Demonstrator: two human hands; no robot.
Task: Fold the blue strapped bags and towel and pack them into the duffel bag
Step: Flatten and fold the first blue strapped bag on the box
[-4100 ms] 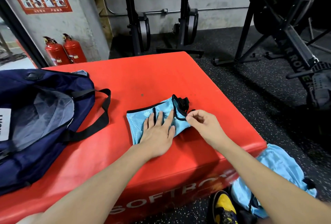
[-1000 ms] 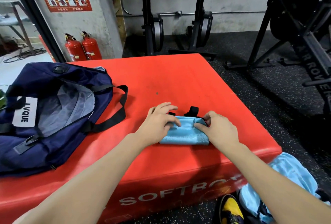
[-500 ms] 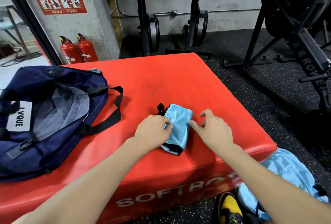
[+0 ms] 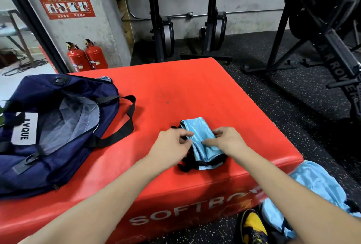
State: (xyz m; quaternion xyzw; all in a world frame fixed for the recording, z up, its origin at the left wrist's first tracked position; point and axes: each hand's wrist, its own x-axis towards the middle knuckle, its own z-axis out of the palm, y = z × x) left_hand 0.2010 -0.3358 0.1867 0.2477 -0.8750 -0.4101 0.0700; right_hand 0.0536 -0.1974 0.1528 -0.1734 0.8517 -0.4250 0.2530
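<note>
Head view | both my hands, left hand (image 4: 172, 147) and right hand (image 4: 227, 142), pinch the folded blue strapped bag (image 4: 203, 144) near the red box's (image 4: 195, 87) front-right corner | tuck black straps (image 4: 184, 162) inside, press flat, then carry to navy duffel bag (image 4: 58, 126)

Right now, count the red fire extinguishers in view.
2. Both fire extinguishers stand side by side on the floor against the grey wall, beyond the red box's far left corner: one at, the other at. Others may be out of frame.

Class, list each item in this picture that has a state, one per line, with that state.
Duffel bag: unzipped, open on the red box.
Folded blue bag: narrow bundle, pinched by both hands.
Left hand: gripping.
Right hand: gripping.
Second blue bag: unfolded, on floor.
</note>
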